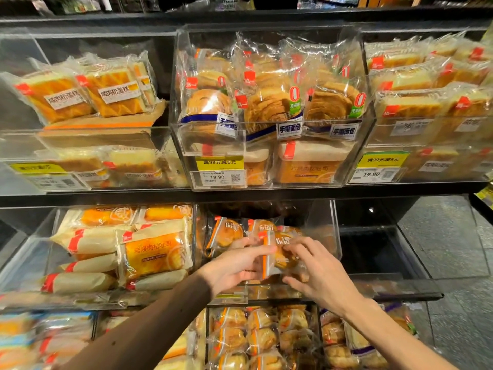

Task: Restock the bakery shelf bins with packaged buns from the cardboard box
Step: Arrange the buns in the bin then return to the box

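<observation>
Both hands meet at the clear middle bin (pixel 334 236) on the second shelf row. My left hand (pixel 234 265) grips the left side of a packaged bun (pixel 280 252) in a clear wrapper with an orange stripe. My right hand (pixel 317 271) holds the same pack from the right, fingers curled over it. The pack sits upright at the bin's front. Two more bun packs (pixel 226 233) stand behind it in the bin. The cardboard box is out of view.
Left of this bin lies a bin of orange toast loaves (pixel 152 252); to the right is a dark bin (pixel 373 252) with nothing visible in it. Above are bins of swirl bread (pixel 269 108) and cake slices (pixel 80 94). Below, several bun packs (pixel 256 337) fill another bin. Grey floor shows at right.
</observation>
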`<state>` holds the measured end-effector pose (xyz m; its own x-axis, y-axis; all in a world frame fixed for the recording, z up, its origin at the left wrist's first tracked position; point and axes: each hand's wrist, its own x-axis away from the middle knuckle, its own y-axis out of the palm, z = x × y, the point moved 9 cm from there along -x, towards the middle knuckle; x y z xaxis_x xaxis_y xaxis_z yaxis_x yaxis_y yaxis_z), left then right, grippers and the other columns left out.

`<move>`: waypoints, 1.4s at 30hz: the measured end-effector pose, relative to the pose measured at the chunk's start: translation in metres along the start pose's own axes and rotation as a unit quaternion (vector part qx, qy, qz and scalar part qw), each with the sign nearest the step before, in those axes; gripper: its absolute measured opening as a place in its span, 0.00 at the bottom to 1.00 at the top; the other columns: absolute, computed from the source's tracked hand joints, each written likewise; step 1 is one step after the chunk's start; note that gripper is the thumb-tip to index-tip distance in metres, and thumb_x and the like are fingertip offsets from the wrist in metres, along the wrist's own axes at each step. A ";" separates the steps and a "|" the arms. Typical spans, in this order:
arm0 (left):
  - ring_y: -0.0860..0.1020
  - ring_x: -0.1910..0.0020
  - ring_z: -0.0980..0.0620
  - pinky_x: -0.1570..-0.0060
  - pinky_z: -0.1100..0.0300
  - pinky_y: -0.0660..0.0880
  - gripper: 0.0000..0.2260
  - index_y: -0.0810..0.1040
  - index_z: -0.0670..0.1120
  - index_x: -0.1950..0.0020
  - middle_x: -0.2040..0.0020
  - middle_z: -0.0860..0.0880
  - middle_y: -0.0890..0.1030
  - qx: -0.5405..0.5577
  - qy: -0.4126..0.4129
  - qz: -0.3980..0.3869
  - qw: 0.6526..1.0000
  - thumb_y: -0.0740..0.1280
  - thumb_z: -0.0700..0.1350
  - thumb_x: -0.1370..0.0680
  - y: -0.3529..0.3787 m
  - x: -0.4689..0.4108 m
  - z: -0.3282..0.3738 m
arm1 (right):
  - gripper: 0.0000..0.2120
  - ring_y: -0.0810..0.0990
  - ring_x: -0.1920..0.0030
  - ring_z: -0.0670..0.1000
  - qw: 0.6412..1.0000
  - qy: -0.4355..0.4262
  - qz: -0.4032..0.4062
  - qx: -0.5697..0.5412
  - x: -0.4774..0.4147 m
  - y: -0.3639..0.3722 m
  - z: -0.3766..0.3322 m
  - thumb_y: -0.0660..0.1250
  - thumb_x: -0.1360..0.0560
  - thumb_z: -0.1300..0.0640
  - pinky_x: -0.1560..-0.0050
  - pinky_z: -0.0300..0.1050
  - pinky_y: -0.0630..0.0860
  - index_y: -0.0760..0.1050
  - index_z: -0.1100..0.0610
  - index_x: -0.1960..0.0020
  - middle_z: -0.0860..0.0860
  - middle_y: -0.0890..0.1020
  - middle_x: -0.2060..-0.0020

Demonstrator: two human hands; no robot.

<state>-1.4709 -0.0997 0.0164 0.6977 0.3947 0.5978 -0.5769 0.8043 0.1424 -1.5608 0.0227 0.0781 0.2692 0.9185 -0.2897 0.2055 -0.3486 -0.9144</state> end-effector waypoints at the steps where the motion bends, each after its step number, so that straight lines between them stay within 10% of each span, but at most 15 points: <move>1: 0.85 0.51 0.47 0.52 0.53 0.82 0.28 0.70 0.49 0.34 0.48 0.45 0.85 0.001 -0.001 0.005 1.000 0.79 0.46 0.30 -0.002 -0.004 -0.001 | 0.28 0.77 0.43 0.49 1.000 0.004 -0.007 -0.005 0.000 0.001 0.001 0.73 0.30 0.42 0.46 0.45 0.80 0.69 0.49 0.34 0.47 0.75 0.39; 8: 0.84 0.51 0.49 0.53 0.55 0.82 0.21 0.70 0.50 0.41 0.46 0.44 0.83 -0.099 0.069 0.034 0.992 0.78 0.45 0.28 0.013 -0.032 0.026 | 0.29 0.80 0.42 0.56 0.995 0.084 -0.006 0.053 -0.014 0.007 0.022 0.80 0.33 0.55 0.55 0.48 0.84 0.74 0.56 0.35 0.55 0.78 0.38; 13: 0.81 0.46 0.48 0.44 0.50 0.80 0.24 0.70 0.52 0.38 0.43 0.46 0.81 -0.230 0.102 0.079 0.965 0.76 0.55 0.28 0.026 -0.076 0.046 | 0.28 0.73 0.33 0.60 0.981 0.155 -0.037 0.110 -0.030 0.013 0.044 0.72 0.26 0.63 0.37 0.54 0.77 0.67 0.60 0.29 0.60 0.72 0.30; 28: 0.71 0.33 0.44 0.38 0.51 0.73 0.15 0.77 0.43 0.36 0.36 0.43 0.75 -0.650 0.201 0.231 0.695 0.66 0.49 0.19 0.041 -0.096 0.060 | 0.27 0.69 0.29 0.60 0.946 0.238 -0.161 0.150 -0.060 0.057 0.067 0.66 0.22 0.65 0.36 0.49 0.74 0.60 0.60 0.26 0.60 0.65 0.29; 35: 0.75 0.36 0.42 0.39 0.48 0.74 0.20 0.77 0.41 0.34 0.38 0.41 0.78 -0.602 0.242 0.134 0.749 0.65 0.53 0.19 0.031 -0.088 0.064 | 0.26 0.71 0.32 0.59 0.932 0.305 -0.181 0.076 -0.057 0.057 0.076 0.69 0.24 0.54 0.30 0.51 0.66 0.67 0.58 0.29 0.58 0.73 0.33; 42: 0.80 0.44 0.45 0.48 0.57 0.74 0.13 0.82 0.46 0.41 0.45 0.45 0.84 -0.531 0.299 0.063 0.790 0.66 0.49 0.21 0.001 -0.016 0.087 | 0.20 0.80 0.43 0.58 0.936 0.334 -0.111 -0.007 -0.056 0.011 0.021 0.69 0.26 0.45 0.45 0.51 0.76 0.76 0.53 0.38 0.54 0.82 0.44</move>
<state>-1.5198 -0.1444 0.0754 0.9221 0.3859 0.0285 -0.1989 0.5357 -0.8206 -1.5931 -0.0287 0.0783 0.7463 0.6479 0.1527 0.3377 -0.1708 -0.9256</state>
